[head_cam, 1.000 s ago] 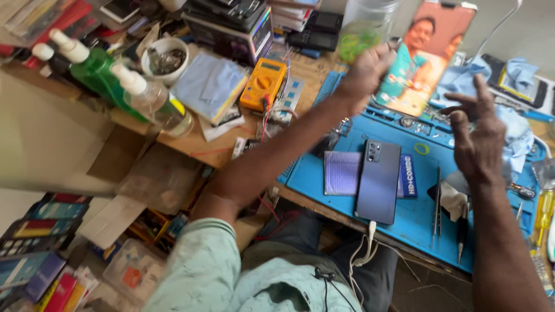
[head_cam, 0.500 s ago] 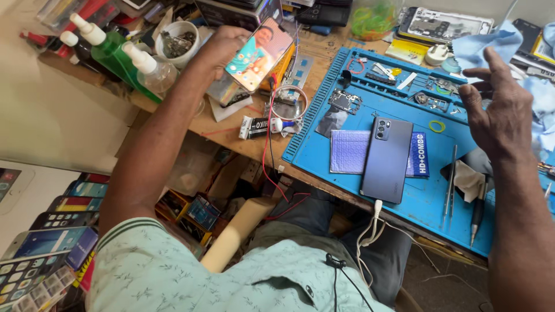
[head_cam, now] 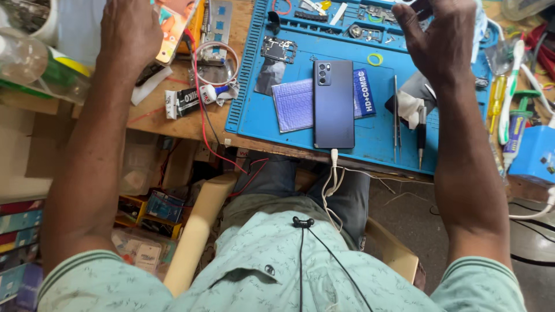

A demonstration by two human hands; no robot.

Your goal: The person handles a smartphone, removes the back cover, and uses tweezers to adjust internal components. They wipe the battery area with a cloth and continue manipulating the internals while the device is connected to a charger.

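Note:
My left hand (head_cam: 130, 34) is at the top left over the wooden bench, shut on a flat colourful printed package (head_cam: 176, 23). My right hand (head_cam: 442, 43) hovers over the far right part of the blue work mat (head_cam: 254, 115), fingers loosely curled; whether it holds anything is unclear. A dark blue phone (head_cam: 333, 104) lies face down in the middle of the mat, between my hands, with a white cable (head_cam: 333, 159) plugged into its near end. A purple bubble pouch (head_cam: 293, 105) lies beside it on the left.
Thin tweezers (head_cam: 396, 115) and a screwdriver (head_cam: 422, 136) lie on the mat right of the phone. Plastic bottles (head_cam: 40, 66) stand far left. A red wire (head_cam: 199, 104) loops over the bench edge. A toothbrush (head_cam: 510, 86) and a blue box (head_cam: 535, 156) sit at right.
My left hand let go of the clear jar and carried the colourful package from the back of the bench to the left. My right hand stayed over the mat's right side.

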